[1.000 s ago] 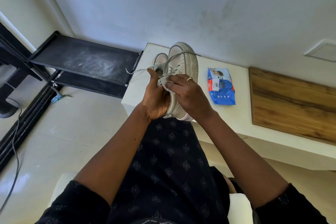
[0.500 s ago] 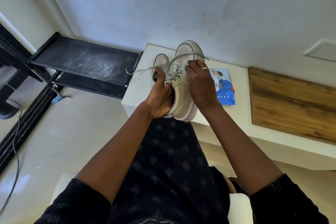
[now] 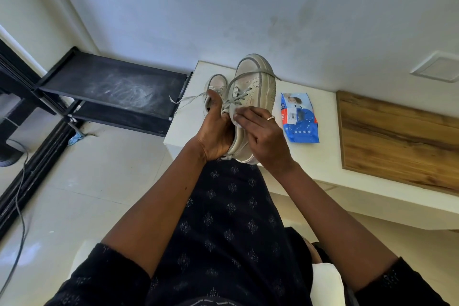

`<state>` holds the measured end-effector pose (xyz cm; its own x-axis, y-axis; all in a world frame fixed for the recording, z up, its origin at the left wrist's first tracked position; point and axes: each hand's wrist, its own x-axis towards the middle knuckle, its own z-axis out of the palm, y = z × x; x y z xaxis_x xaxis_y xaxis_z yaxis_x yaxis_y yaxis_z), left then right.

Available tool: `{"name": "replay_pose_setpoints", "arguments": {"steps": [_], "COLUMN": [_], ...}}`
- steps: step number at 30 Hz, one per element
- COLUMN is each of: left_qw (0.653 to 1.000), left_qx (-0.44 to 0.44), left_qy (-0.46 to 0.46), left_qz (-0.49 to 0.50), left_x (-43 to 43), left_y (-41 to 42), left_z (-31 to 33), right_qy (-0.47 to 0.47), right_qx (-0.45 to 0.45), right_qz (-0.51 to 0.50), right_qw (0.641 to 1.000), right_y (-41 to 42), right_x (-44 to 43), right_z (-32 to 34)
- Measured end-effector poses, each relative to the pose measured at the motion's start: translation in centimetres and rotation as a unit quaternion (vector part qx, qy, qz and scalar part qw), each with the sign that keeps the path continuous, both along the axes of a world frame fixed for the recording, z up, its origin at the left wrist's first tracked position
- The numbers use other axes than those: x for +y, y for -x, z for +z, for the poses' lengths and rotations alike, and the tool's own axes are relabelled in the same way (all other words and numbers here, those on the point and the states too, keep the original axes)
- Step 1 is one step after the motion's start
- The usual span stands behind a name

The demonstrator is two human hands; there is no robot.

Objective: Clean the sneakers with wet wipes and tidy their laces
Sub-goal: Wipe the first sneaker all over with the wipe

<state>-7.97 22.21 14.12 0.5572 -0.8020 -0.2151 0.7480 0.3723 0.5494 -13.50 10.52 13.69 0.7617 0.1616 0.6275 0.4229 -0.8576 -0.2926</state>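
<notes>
My left hand (image 3: 215, 131) grips a beige sneaker (image 3: 255, 87) at its opening and holds it toe-up above my lap, thumb pointing up along the tongue. My right hand (image 3: 262, 136) holds a white wet wipe (image 3: 234, 118) and presses it against the sneaker just below the laces (image 3: 237, 98). One lace loops over the toe cap. The second sneaker (image 3: 216, 83) stands on the white table (image 3: 310, 164) behind my left thumb, and a loose lace end (image 3: 185, 100) trails off to the left. The blue wet wipes pack (image 3: 299, 119) lies on the table right of the held sneaker.
A wooden board (image 3: 397, 139) covers the table's right part. A black shelf rack (image 3: 111, 89) stands left of the table against the wall. A cable (image 3: 21, 194) runs along the tiled floor at the left. My lap in dark patterned cloth fills the lower middle.
My right hand went up to the sneaker's toe end, then came back down to the area below the laces with the wipe. My left hand kept its grip, and the sneaker tilted slightly.
</notes>
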Motion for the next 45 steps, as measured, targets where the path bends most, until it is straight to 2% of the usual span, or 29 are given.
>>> {"name": "replay_pose_setpoints", "arguments": {"steps": [5, 11, 15, 19, 23, 28, 34, 39, 45], "left_qw": [1.0, 0.998, 0.997, 0.997, 0.998, 0.998, 0.998, 0.997, 0.995], "left_qx": [-0.002, -0.026, -0.029, -0.005, 0.012, 0.035, 0.035, 0.042, 0.034], "left_qy": [-0.011, -0.059, -0.071, -0.066, -0.048, 0.012, 0.018, 0.033, 0.027], "left_qz": [0.014, 0.021, 0.02, 0.036, 0.047, 0.058, 0.054, 0.063, 0.089], "left_x": [0.1, 0.2, 0.3, 0.2, 0.4, 0.5, 0.6, 0.3, 1.0], "left_y": [0.4, 0.6, 0.7, 0.5, 0.5, 0.2, 0.1, 0.1, -0.8], "left_z": [0.2, 0.2, 0.2, -0.3, -0.8, -1.1, -1.4, -1.5, -1.5], "right_qy": [0.097, 0.195, 0.171, 0.117, 0.054, 0.076, 0.114, 0.089, 0.098], "right_qx": [-0.018, -0.002, 0.025, 0.047, 0.022, -0.012, -0.01, 0.03, 0.002], "right_qz": [0.001, -0.094, -0.13, -0.106, -0.094, -0.035, 0.012, 0.003, 0.074], "right_qw": [0.995, 0.976, 0.976, 0.986, 0.994, 0.996, 0.993, 0.996, 0.992], "right_y": [-1.0, -4.0, -4.5, -3.4, -1.1, 1.5, 0.4, -1.2, 1.4], "right_x": [-1.1, -3.0, -3.0, -1.6, -0.3, 0.4, -0.1, 1.0, 0.2], "right_z": [0.0, 1.4, 1.7, 0.6, -0.1, -1.3, -0.5, 1.1, -0.3]}}
